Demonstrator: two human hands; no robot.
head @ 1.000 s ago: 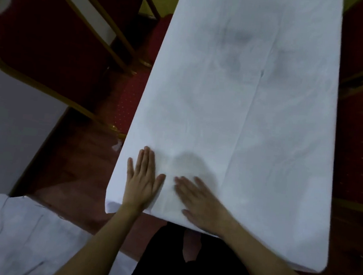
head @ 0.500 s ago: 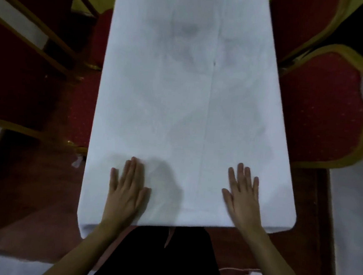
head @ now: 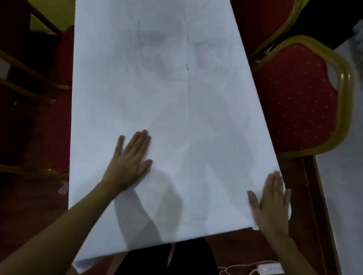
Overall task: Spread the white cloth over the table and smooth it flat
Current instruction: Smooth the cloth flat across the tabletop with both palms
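The white cloth [head: 178, 106] covers the long narrow table from its near end to the top of the view, with a faint crease running down its middle. My left hand [head: 130, 163] lies flat on the cloth left of centre, fingers straight and pointing away from me. My right hand [head: 271, 200] lies flat at the cloth's near right corner, fingers straight, its outer edge at the cloth's side edge. The table itself is hidden under the cloth.
A red chair with a gold frame [head: 299, 96] stands close to the table's right side. More red chairs [head: 16, 94] line the left side. A white power strip with a cable [head: 270, 270] lies on the floor near my right forearm.
My right hand has slid outward to the cloth's near right corner. My left hand has moved forward and a little toward the centre. The view has shifted slightly.
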